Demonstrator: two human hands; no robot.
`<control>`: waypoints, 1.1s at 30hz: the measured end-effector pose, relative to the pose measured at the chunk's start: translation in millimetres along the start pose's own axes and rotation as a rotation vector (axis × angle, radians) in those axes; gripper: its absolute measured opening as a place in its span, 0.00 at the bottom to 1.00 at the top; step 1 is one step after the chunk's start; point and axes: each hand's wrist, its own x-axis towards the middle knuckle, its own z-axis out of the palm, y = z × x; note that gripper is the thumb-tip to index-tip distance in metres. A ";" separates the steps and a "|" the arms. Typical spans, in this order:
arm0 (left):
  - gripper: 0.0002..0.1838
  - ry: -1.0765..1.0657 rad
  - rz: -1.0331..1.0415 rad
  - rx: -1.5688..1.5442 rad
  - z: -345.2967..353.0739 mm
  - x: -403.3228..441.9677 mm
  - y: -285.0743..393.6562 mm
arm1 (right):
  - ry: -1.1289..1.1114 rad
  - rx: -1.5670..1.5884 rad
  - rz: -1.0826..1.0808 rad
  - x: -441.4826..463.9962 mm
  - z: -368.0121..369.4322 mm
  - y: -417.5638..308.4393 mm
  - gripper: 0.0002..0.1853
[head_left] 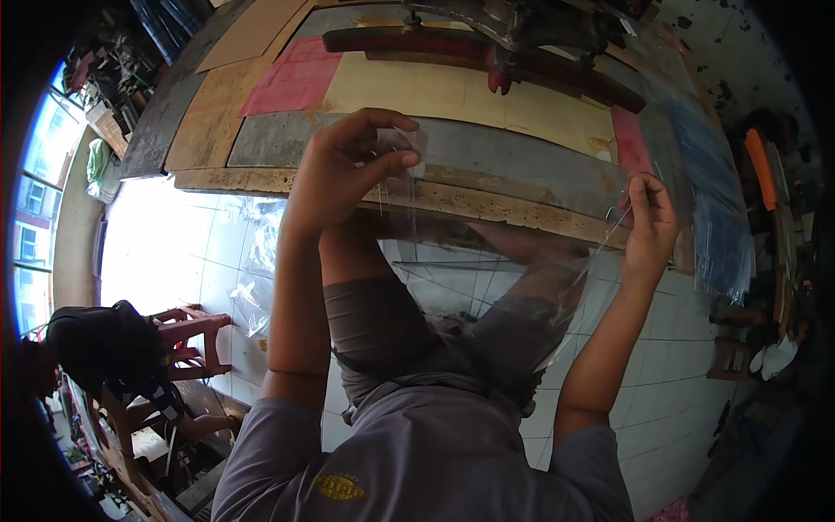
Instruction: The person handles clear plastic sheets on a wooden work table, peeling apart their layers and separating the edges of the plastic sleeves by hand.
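Note:
A clear plastic sheet (504,287) hangs between my two hands, over my lap and in front of the workbench edge. My left hand (361,161) is raised above the bench edge, with thumb and fingers pinching the sheet's upper left part. On the other side, my right hand (651,209) has its fingers closed on the sheet's upper right corner. Through the see-through plastic my legs and the floor tiles show. Where the sheet's lower edge ends is hard to make out.
The workbench (287,139) carries yellow and pink sheets under a dark red metal bar (487,52). Blue-tinted plastic (713,209) hangs at the right. Another person (113,357) bends beside a red stool (196,344) at the lower left.

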 end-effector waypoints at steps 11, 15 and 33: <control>0.19 0.110 -0.061 -0.084 4.2 13.1 -31.5 | -0.014 -0.033 0.123 8.6 13.5 22.0 0.11; 0.20 0.160 -0.043 -0.139 5.7 12.2 -39.2 | 0.027 -0.044 0.120 8.8 14.1 27.1 0.11; 0.19 0.115 0.093 -0.113 -0.2 12.5 -44.3 | 0.010 -0.014 0.023 3.0 12.5 29.5 0.12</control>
